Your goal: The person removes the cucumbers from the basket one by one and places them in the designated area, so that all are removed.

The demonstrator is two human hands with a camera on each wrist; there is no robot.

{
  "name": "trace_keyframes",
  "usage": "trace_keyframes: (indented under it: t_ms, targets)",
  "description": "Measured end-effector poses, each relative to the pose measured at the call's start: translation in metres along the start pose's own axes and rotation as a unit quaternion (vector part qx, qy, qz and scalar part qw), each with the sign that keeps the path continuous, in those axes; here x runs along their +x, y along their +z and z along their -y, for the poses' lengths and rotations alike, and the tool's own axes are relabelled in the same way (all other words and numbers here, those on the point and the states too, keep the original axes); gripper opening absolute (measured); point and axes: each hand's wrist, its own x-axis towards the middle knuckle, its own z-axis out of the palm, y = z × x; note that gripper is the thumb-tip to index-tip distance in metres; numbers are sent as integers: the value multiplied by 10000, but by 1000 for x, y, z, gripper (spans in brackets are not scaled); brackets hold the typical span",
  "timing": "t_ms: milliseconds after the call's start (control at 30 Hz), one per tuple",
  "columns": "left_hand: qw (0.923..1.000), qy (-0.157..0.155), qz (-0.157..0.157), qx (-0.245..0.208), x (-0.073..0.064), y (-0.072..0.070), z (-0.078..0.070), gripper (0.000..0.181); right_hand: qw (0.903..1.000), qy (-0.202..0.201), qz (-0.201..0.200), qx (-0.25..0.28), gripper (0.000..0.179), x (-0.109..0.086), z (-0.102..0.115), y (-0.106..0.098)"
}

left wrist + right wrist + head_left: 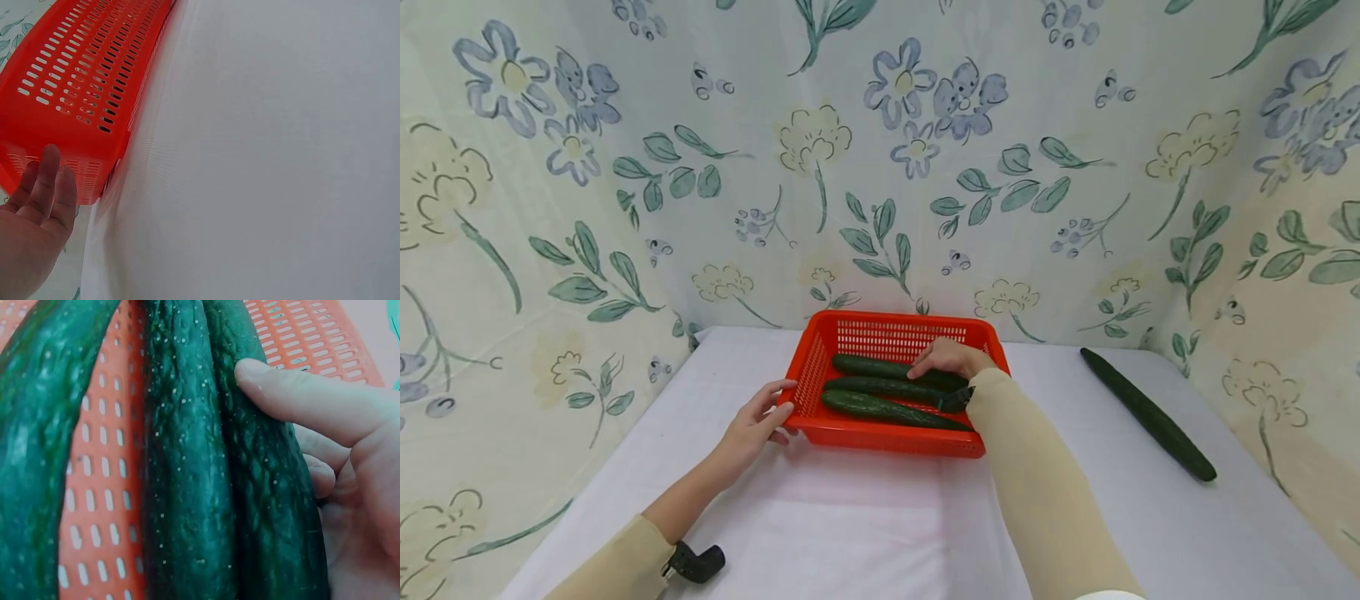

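Pinching the far cucumber (871,367) in the basket (887,441) with the right hand (951,357), gripping the basket's left end with the left hand (751,430). Apparently placing; probably needing release next, then fetching the loose cucumber (1147,413) right of the basket.

a basket (887,439) stands on the bench (865,533) before a curtain (850,250). in it lie a front cucumber (880,408), a middle cucumber (872,385) and a rear cucumber (872,366), the right hand (953,357) on the last. the left hand (756,427) touches the basket's left end; a loose cucumber (1146,414) lies to the right.
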Motion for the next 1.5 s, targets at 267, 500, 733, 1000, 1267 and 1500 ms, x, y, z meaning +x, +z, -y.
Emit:
trace_keyframes:
  t_ms: [267, 500, 733, 1000, 1267, 1500]
  targets:
    - [9999, -76, -83, 88, -1, 0, -2, 49, 9997, -187, -105, -142, 32, -2, 1, 1]
    - [9999, -55, -45, 105, 1, 0, 1, 48, 9991, -349, -233, -103, 31, 3, -2, 2]
    - [10000, 39, 8, 81, 1, 0, -1, 48, 9965, -577, -485, -369, 35, 3, -3, 0]
    - [10000, -39, -46, 72, -2, 1, -3, 47, 9944, -752, -604, -434, 32, -2, 4, -1]
    - [10000, -47, -41, 33, -2, 3, -2, 46, 9957, -667, -539, -364, 35, -5, 9, -9]
    - [10000, -75, -23, 3, -2, 1, -1, 48, 9965, -554, -476, -399, 36, -8, 10, -13]
